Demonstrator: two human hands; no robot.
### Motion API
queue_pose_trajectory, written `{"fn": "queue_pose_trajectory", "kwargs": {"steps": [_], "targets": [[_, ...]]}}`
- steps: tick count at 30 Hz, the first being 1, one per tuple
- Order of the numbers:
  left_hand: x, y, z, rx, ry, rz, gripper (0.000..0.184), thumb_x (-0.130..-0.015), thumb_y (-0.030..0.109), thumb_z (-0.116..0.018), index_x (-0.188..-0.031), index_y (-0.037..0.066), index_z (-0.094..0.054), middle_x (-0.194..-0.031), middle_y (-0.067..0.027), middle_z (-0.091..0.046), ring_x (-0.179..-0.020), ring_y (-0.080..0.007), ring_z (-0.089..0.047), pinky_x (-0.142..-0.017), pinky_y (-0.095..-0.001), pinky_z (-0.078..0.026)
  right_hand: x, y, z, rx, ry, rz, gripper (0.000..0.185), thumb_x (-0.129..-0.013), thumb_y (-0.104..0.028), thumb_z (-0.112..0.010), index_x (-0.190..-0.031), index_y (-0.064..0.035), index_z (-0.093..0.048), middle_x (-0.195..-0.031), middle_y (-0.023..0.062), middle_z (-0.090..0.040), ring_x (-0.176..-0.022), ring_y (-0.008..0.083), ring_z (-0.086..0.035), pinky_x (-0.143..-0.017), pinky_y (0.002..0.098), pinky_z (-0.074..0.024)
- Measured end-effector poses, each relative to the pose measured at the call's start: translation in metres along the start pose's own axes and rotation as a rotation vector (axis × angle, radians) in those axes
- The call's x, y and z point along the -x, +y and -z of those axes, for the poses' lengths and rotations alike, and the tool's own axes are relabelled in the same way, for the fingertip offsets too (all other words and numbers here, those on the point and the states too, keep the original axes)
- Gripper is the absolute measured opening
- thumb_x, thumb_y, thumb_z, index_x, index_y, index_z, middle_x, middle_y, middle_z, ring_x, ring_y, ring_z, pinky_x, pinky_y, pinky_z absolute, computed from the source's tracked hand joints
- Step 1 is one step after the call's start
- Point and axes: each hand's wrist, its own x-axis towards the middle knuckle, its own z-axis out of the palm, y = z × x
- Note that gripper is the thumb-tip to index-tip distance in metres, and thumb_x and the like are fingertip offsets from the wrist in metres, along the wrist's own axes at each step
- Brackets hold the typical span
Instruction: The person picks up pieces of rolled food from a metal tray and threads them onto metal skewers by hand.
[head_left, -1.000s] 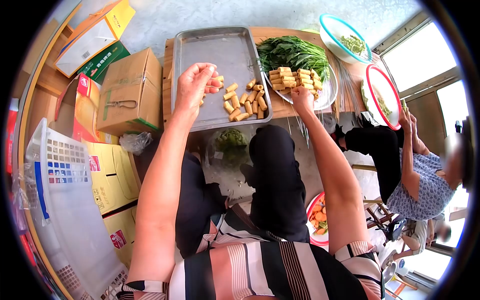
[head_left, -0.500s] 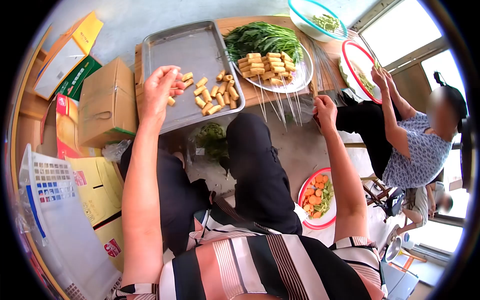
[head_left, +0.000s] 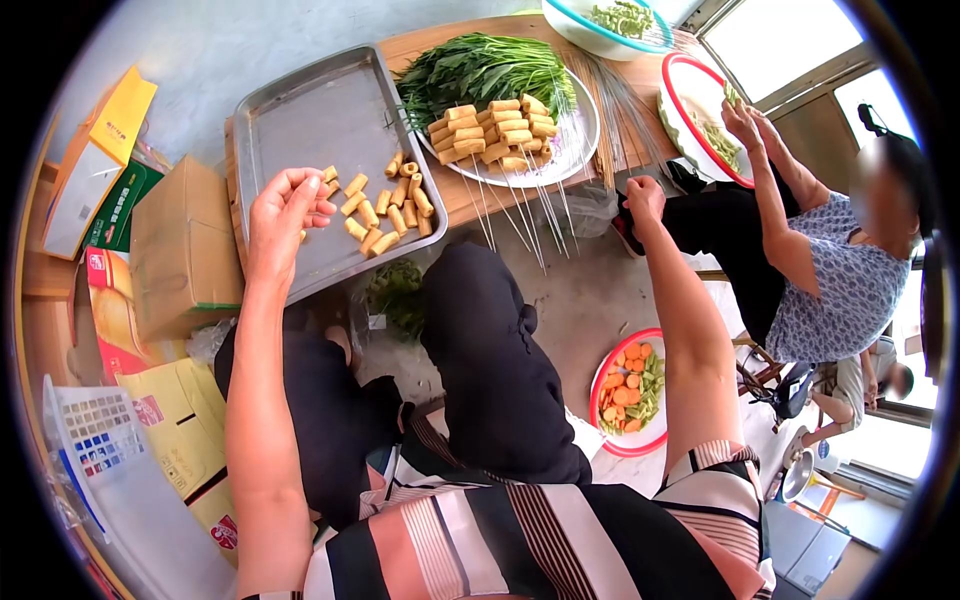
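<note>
My left hand [head_left: 285,222] is over the near left part of a grey metal tray [head_left: 315,120], its thumb and fingers pinched together. Whatever the pinch holds is hidden. Short tan rolls [head_left: 385,212], some with hollow ends, lie loose in the tray to the right of that hand. My right hand [head_left: 645,198] is closed, off the table's front edge and right of a white plate [head_left: 588,140]; its grip is too small to make out. On the plate, stacked tan rolls [head_left: 500,128] on thin metal skewers [head_left: 545,215] lie in front of green leafy vegetables [head_left: 490,75].
Loose skewers [head_left: 625,110] lie right of the plate. A co-worker [head_left: 835,270] sits at right, hands over a red-rimmed basin [head_left: 668,110]. A blue-rimmed bowl [head_left: 565,25] stands at the back. Cardboard boxes [head_left: 190,250] flank the left; a carrot plate [head_left: 603,425] sits low right.
The view has shifted, so the tray and plate appear further left. My left hand stays over the tray, slightly lower in view. My right hand is further right of the plate.
</note>
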Motion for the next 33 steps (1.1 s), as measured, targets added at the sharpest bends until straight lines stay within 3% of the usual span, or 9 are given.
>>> {"fn": "queue_pose_trajectory", "kwargs": {"steps": [2,5,8,14,21,24,27,29,33], "targets": [[-0.001,0.002,-0.005,-0.013,-0.011,0.007,0.02,-0.092,0.023,-0.055,-0.099,0.004,-0.059,-0.086,-0.0027,-0.059,-0.073,-0.0094,-0.059,-0.064,-0.0221,-0.047,-0.014,0.0,-0.007,0.112,0.0,-0.036,0.025,-0.08,-0.033,-0.059,-0.089,-0.0102,-0.066,-0.075,0.0089,-0.066,-0.072,0.0228,-0.066,-0.07,0.0363,-0.0493],[-0.004,0.002,-0.01,-0.029,-0.034,0.011,0.02,-0.092,0.022,-0.055,-0.099,0.004,-0.059,-0.086,-0.0027,-0.059,-0.073,-0.0094,-0.059,-0.064,-0.0222,-0.047,-0.034,-0.002,-0.017,0.215,0.024,-0.037,0.025,-0.079,-0.034,-0.06,-0.087,-0.0108,-0.065,-0.086,0.0117,-0.067,-0.087,0.0274,-0.064,-0.076,0.0385,-0.0483],[-0.007,-0.001,-0.013,-0.05,-0.066,0.004,0.02,-0.092,0.022,-0.055,-0.099,0.004,-0.059,-0.086,-0.0026,-0.06,-0.072,-0.0092,-0.059,-0.064,-0.0221,-0.047,-0.041,-0.008,-0.023,0.288,0.016,-0.031,0.026,-0.078,-0.035,-0.06,-0.088,-0.0108,-0.063,-0.095,0.0137,-0.066,-0.093,0.0304,-0.062,-0.078,0.0408,-0.0477],[-0.01,-0.004,-0.018,-0.081,-0.113,-0.003,0.018,-0.092,0.02,-0.055,-0.099,0.003,-0.059,-0.085,-0.0025,-0.06,-0.073,-0.0088,-0.058,-0.065,-0.0218,-0.046,-0.036,-0.03,-0.03,0.391,0.035,-0.042,0.026,-0.079,-0.035,-0.061,-0.093,-0.0125,-0.06,-0.096,0.0134,-0.066,-0.094,0.0317,-0.062,-0.08,0.0405,-0.0472],[-0.008,-0.002,-0.02,-0.114,-0.15,-0.004,0.017,-0.092,0.018,-0.055,-0.1,0.003,-0.059,-0.086,-0.0021,-0.059,-0.074,-0.0084,-0.057,-0.065,-0.0218,-0.046,-0.047,-0.017,-0.032,0.339,0.02,-0.017,0.02,-0.079,-0.028,-0.059,-0.092,-0.0125,-0.061,-0.096,0.013,-0.066,-0.093,0.0311,-0.062,-0.079,0.0412,-0.0474],[-0.007,-0.003,-0.019,-0.12,-0.156,-0.009,0.017,-0.092,0.018,-0.055,-0.1,0.003,-0.059,-0.087,-0.0023,-0.059,-0.074,-0.0085,-0.057,-0.066,-0.022,-0.046,-0.047,-0.005,-0.03,0.375,0.035,0.112,0.018,-0.079,-0.026,-0.057,-0.089,-0.0113,-0.062,-0.093,0.0131,-0.067,-0.092,0.0306,-0.062,-0.077,0.0411,-0.0483],[-0.003,0.0,-0.019,-0.143,-0.16,-0.007,0.018,-0.092,0.019,-0.055,-0.1,0.003,-0.059,-0.087,-0.0025,-0.059,-0.074,-0.0086,-0.057,-0.066,-0.0223,-0.045,-0.039,0.005,-0.022,0.383,-0.052,0.113,0.018,-0.079,-0.026,-0.056,-0.085,-0.0101,-0.062,-0.083,0.012,-0.068,-0.081,0.0281,-0.065,-0.073,0.0395,-0.0495],[-0.001,0.001,-0.018,-0.154,-0.161,-0.014,0.018,-0.091,0.019,-0.055,-0.1,0.003,-0.059,-0.087,-0.0024,-0.059,-0.074,-0.0085,-0.057,-0.066,-0.0223,-0.045,-0.028,0.008,-0.016,0.255,-0.15,0.003,0.016,-0.077,-0.022,-0.058,-0.086,-0.0094,-0.063,-0.073,0.0093,-0.067,-0.065,0.0229,-0.066,-0.067,0.0363,-0.05],[0.0,0.001,-0.015,-0.209,-0.161,-0.032,0.018,-0.091,0.019,-0.055,-0.099,0.003,-0.059,-0.085,-0.002,-0.058,-0.074,-0.0084,-0.057,-0.066,-0.0224,-0.045,-0.013,0.008,-0.008,0.069,-0.102,0.025,0.014,-0.075,-0.015,-0.061,-0.086,-0.0068,-0.063,-0.068,0.0077,-0.066,-0.057,0.0163,-0.064,-0.06,0.0304,-0.0494]]}}
